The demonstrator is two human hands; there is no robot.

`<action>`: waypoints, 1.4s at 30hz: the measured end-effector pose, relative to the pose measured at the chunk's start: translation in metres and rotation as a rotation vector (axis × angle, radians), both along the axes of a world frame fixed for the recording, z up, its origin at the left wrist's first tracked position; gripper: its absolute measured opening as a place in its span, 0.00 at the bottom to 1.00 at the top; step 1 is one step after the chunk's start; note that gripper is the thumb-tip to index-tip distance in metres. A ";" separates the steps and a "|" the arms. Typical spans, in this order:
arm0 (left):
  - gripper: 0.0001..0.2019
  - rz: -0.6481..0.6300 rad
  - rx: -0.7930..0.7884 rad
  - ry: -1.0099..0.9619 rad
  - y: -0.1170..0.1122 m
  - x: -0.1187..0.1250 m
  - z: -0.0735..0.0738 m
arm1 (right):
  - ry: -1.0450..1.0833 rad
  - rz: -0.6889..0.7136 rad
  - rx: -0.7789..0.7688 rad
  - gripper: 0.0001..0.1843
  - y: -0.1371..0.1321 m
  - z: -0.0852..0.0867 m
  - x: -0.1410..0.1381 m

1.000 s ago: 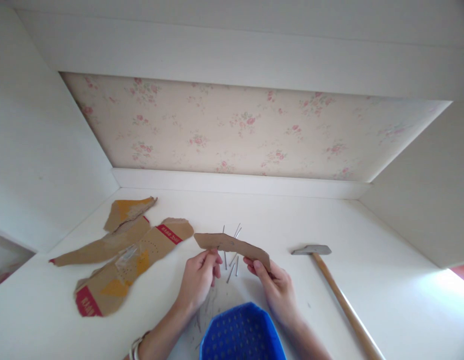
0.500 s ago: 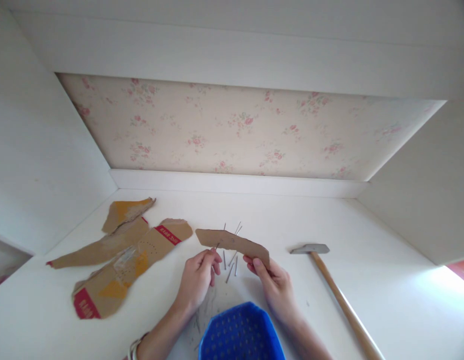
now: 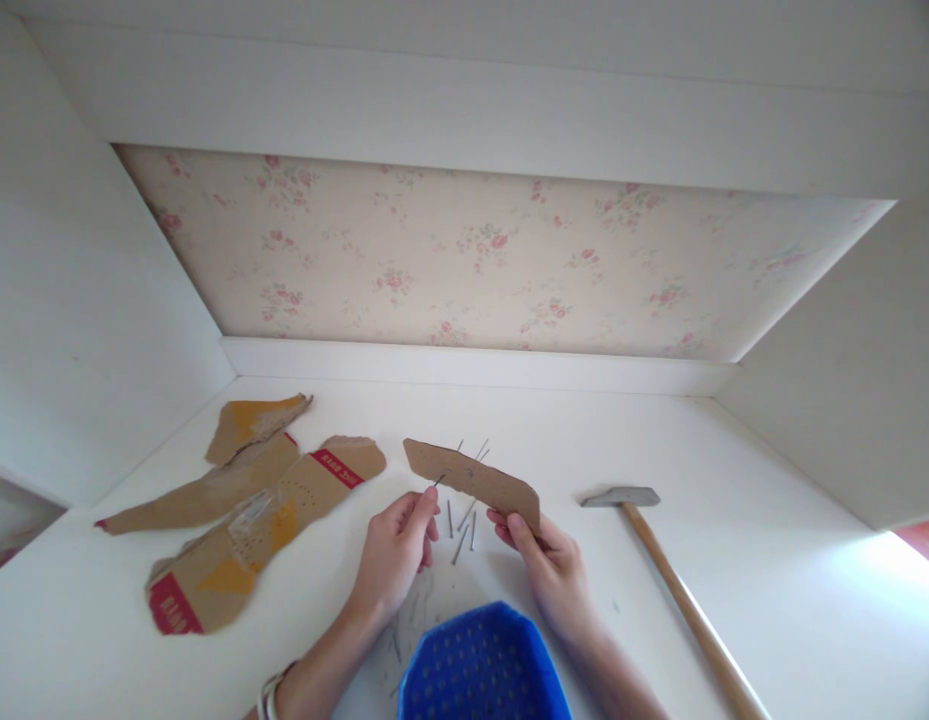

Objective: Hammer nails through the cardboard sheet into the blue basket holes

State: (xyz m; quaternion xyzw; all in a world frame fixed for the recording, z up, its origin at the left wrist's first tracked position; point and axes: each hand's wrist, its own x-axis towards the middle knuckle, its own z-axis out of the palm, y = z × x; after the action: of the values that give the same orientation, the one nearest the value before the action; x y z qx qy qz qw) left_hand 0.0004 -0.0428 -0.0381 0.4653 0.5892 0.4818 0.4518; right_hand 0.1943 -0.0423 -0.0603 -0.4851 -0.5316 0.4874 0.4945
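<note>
My right hand (image 3: 548, 560) pinches the near end of a brown cardboard strip (image 3: 471, 478), holding it just above the white shelf. Several nails stick through the strip. My left hand (image 3: 395, 548) is pinched on one nail (image 3: 439, 480) that runs into the strip's left part. More loose nails (image 3: 461, 522) lie on the shelf between my hands. A blue perforated basket (image 3: 480, 668) sits right below my wrists.
Torn cardboard pieces (image 3: 239, 505) with red and yellow print lie to the left. A hammer (image 3: 670, 575) with a wooden handle lies to the right, head pointing away. White walls close in both sides; floral wallpaper (image 3: 501, 260) backs the alcove.
The strip's left end has tilted up and away slightly. My left hand has dropped off the strip's edge and now pinches only the nail.
</note>
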 end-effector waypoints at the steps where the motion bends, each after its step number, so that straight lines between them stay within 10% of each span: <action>1: 0.21 0.004 0.001 -0.011 0.000 0.000 -0.001 | -0.002 0.009 0.009 0.18 0.000 -0.001 0.000; 42: 0.16 0.059 0.002 0.036 0.003 0.000 -0.007 | -0.021 0.017 0.029 0.17 -0.001 0.002 0.000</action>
State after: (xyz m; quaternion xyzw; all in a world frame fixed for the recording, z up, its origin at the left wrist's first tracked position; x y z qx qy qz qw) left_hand 0.0003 -0.0397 -0.0451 0.4569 0.6102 0.4871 0.4261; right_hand 0.1939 -0.0430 -0.0583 -0.4782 -0.5480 0.4789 0.4917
